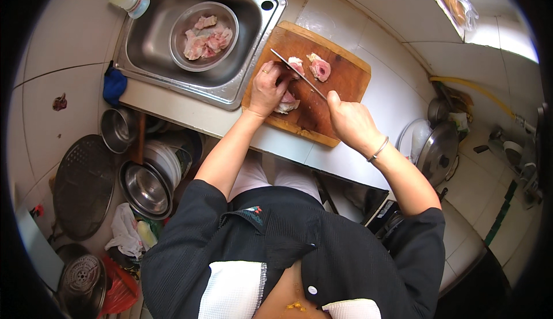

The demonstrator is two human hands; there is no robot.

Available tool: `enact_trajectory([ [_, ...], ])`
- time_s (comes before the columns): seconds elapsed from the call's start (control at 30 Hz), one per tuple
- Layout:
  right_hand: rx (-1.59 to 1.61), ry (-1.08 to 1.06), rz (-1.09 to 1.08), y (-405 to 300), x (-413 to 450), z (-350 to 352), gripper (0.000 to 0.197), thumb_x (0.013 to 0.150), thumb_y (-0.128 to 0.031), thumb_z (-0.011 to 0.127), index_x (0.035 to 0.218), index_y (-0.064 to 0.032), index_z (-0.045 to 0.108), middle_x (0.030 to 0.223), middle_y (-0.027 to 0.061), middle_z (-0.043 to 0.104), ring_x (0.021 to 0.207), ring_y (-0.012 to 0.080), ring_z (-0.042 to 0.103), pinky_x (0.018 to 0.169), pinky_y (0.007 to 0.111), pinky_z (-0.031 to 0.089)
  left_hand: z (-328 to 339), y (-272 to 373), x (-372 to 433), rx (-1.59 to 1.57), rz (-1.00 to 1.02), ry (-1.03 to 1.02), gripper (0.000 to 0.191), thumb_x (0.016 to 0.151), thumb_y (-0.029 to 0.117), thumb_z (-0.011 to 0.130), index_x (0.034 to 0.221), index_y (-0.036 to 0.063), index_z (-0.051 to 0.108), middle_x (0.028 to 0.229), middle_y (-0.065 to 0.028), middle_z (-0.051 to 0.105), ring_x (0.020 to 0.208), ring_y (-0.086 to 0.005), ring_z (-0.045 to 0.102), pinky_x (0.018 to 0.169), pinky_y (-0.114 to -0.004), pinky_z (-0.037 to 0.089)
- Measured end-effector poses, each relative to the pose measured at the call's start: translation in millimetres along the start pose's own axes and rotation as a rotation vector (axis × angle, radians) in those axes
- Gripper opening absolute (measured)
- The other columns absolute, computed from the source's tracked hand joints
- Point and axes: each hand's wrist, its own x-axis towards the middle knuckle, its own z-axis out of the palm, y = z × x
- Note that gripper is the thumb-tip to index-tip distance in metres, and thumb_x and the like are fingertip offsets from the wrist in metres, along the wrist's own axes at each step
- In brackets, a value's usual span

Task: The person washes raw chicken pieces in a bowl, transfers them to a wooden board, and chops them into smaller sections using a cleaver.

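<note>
My right hand (352, 120) grips the handle of a kitchen knife (312, 86), whose thin blade slants up and left across the wooden cutting board (345, 70). On the left half of the board, my left hand (268, 86) has its fingers curled over a piece of raw, bone-in meat (287, 103), partly hidden by the hand. Right beside the blade lies a smaller cut chunk (296, 65), partly covered by the knife. Another raw piece (319, 68), pink with a pale fatty edge, rests apart near the board's far side.
Left of the board is a stainless-steel sink (144, 46), in which a metal bowl (173, 44) holds several raw meat pieces (207, 40). A faucet (127, 0) reaches over the sink's corner. Pot lids (438, 152) lean at the right. Steel basins (147, 189) sit below the counter.
</note>
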Motion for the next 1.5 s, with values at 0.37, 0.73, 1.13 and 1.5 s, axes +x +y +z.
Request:
enact_trajectory([
  [0.37,0.035,-0.115,-0.034,7.2,39.7,7.5,0.017,0.081,-0.002,0.049,0.095,0.0036,0.041,0.06,0.0189,0.059,0.057,0.0383,0.061,0.05,0.047,0.048,0.3,-4.5,-2.5,0.044,-0.055,-0.023,0.017,0.074,0.007,0.069,0.089,0.0057,0.063,0.087,-0.0138,0.061,0.084,-0.036,0.06,0.072,-0.044,0.05],
  [0.73,0.034,-0.087,0.015,24.3,-2.7,39.5,0.019,0.083,-0.008,0.05,0.099,0.0013,0.042,0.067,0.0184,0.063,0.062,0.0369,0.065,0.054,0.048,0.051,-2.7,-8.4,-0.5,-0.121,-0.2,0.015,0.02,0.072,0.0,0.067,0.089,0.0014,0.057,0.089,-0.0129,0.058,0.078,-0.0281,0.062,0.069,-0.035,0.052],
  [1.13,0.195,0.171,0.031,28.9,-75.1,36.3,0.02,0.084,-0.003,0.052,0.102,-0.0004,0.043,0.061,0.02,0.058,0.059,0.0406,0.061,0.052,0.049,0.048,0.5,27.8,29.6,0.271,-0.051,-0.298,0.031,0.074,0.01,0.068,0.105,0.0099,0.062,0.109,-0.0132,0.054,0.093,-0.0303,0.058,0.077,-0.041,0.054],
  [1.5,0.523,0.243,0.276,2.8,-103.3,63.1,0.024,0.09,-0.003,0.053,0.11,0.0017,0.041,0.069,0.025,0.058,0.066,0.046,0.059,0.056,0.05,0.044,-89.6,-51.0,81.8,-0.667,-0.638,-0.128,0.022,0.084,0.013,0.067,0.102,0.0007,0.063,0.08,-0.0057,0.066,0.069,-0.0143,0.066,0.06,-0.027,0.053],
])
